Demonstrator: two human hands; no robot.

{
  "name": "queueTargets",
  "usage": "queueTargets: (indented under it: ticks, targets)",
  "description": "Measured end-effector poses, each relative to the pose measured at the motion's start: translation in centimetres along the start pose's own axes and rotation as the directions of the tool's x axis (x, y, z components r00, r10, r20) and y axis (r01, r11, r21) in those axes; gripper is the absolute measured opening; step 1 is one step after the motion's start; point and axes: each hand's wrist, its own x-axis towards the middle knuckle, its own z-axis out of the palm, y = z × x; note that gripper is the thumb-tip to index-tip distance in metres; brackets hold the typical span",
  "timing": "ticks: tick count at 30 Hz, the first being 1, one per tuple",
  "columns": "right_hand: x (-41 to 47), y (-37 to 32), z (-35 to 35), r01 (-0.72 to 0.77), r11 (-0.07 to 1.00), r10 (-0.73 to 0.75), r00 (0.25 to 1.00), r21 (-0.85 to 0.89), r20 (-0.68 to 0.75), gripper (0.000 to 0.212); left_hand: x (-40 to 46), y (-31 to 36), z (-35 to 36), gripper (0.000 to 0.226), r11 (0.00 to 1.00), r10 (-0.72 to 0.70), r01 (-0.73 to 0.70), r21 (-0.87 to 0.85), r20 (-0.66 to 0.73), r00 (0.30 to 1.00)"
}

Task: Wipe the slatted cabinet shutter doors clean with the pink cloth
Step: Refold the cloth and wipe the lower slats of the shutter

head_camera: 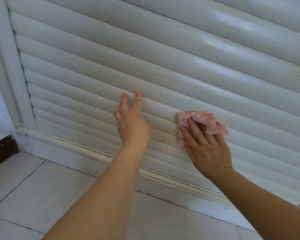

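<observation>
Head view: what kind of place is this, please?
Probably a room in a home, seen near floor level: a white slatted shutter door, pale floor tiles and a dark skirting strip at the wall.

Cloth (200, 122) lies against shutter door (145, 54), above the floor (42, 193).

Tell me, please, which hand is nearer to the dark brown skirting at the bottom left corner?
The left hand, resting its fingertips on the shutter slats, is nearer the dark brown skirting. The right hand presses the pink cloth against the slats farther right.
</observation>
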Motion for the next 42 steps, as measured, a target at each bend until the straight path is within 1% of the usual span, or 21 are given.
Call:
queueTargets:
  ticks: [3, 6, 10, 12, 14, 16, 17, 19, 22, 25, 28, 31, 35, 37, 38, 42]
  targets:
    - [3.9, -3.3, 0.5, -0.015, 0.998, 0.020, 0.997, 0.068, -0.073, 0.046, 0.1, -0.2, -0.1, 0.086, 1.000, 0.016, -0.016, -0.002, -0.008, 1.000]
    - [6.6, -5.2, 0.8, 0.014, 0.993, -0.003, 0.995, 0.119, -0.095, 0.043, 0.1, -0.3, -0.3, 0.084, 0.999, 0.039, -0.039, -0.008, 0.005, 0.999]
    - [5.3, -2.4, 0.2, 0.115, 0.992, -0.109, 0.989, 0.056, -0.100, 0.045, 0.3, -0.5, -0.5, 0.084, 0.999, 0.045, -0.044, 0.023, -0.014, 0.999]
    - [2.5, -0.3, -0.4, 0.118, 0.993, -0.116, 0.990, 0.017, -0.074, 0.047, 0.5, -0.7, -0.5, 0.085, 0.999, 0.044, -0.044, 0.025, -0.015, 0.999]
    - [-1.0, 1.7, -1.1, 0.067, 0.997, -0.068, 0.997, -0.044, -0.021, 0.049, 0.6, -0.8, -0.7, 0.085, 0.998, 0.055, -0.055, 0.001, -0.007, 0.998]
    - [-3.7, 3.1, -1.7, 0.018, 0.994, -0.012, 0.998, -0.103, 0.062, 0.051, 0.6, -1.0, -0.8, 0.086, 0.998, 0.069, -0.069, -0.007, -0.004, 0.998]
    - [-4.4, 3.3, -1.7, 0.003, 0.993, 0.008, 0.996, -0.119, 0.089, 0.052, 0.7, -1.1, -0.9, 0.087, 0.997, 0.079, -0.079, -0.005, -0.003, 0.997]
    - [-4.4, 3.2, -1.5, -0.006, 0.994, 0.017, 0.995, -0.112, 0.098, 0.052, 0.6, -1.2, -1.0, 0.089, 0.996, 0.091, -0.091, -0.010, 0.016, 0.996]
    - [-1.7, 1.7, -0.9, 0.066, 0.996, -0.062, 0.996, -0.053, 0.058, 0.052, 0.6, -1.3, -1.2, 0.088, 0.995, 0.100, -0.099, -0.032, 0.041, 0.994]
    - [1.9, -0.9, 0.0, 0.128, 0.992, -0.128, 0.992, 0.016, -0.015, 0.053, 0.9, -1.6, -1.2, 0.086, 0.990, 0.118, -0.116, -0.078, 0.025, 0.993]
    - [5.2, -4.1, 0.8, 0.185, 0.982, -0.184, 0.983, 0.050, -0.006, 0.061, 1.2, -1.7, -1.5, 0.085, 0.987, 0.111, -0.110, -0.113, 0.005, 0.994]
    - [7.3, -6.8, 1.7, 0.225, 0.974, -0.226, 0.974, 0.039, 0.027, 0.070, 1.2, -1.7, -1.9, 0.081, 0.988, 0.084, -0.083, -0.130, 0.006, 0.996]
    - [7.6, -7.7, 2.2, 0.228, 0.973, -0.227, 0.974, 0.046, -0.019, 0.074, 0.8, -2.0, -1.3, 0.081, 0.984, 0.151, -0.149, -0.098, 0.018, 0.988]
    - [6.2, -6.7, 2.2, 0.269, 0.963, -0.269, 0.963, 0.004, 0.015, 0.076, 0.6, -2.0, -1.0, 0.086, 0.985, 0.160, -0.157, -0.067, 0.041, 0.986]
    - [5.0, -5.9, 2.2, 0.285, 0.958, -0.284, 0.957, -0.018, 0.056, 0.076, 0.6, -1.9, -0.9, 0.089, 0.987, 0.157, -0.155, -0.050, 0.048, 0.986]
    - [-1.9, -2.3, 1.6, 0.260, 0.964, -0.247, 0.951, -0.049, 0.186, 0.070, 0.4, -1.7, -0.8, 0.095, 0.988, 0.153, -0.153, -0.012, 0.027, 0.988]
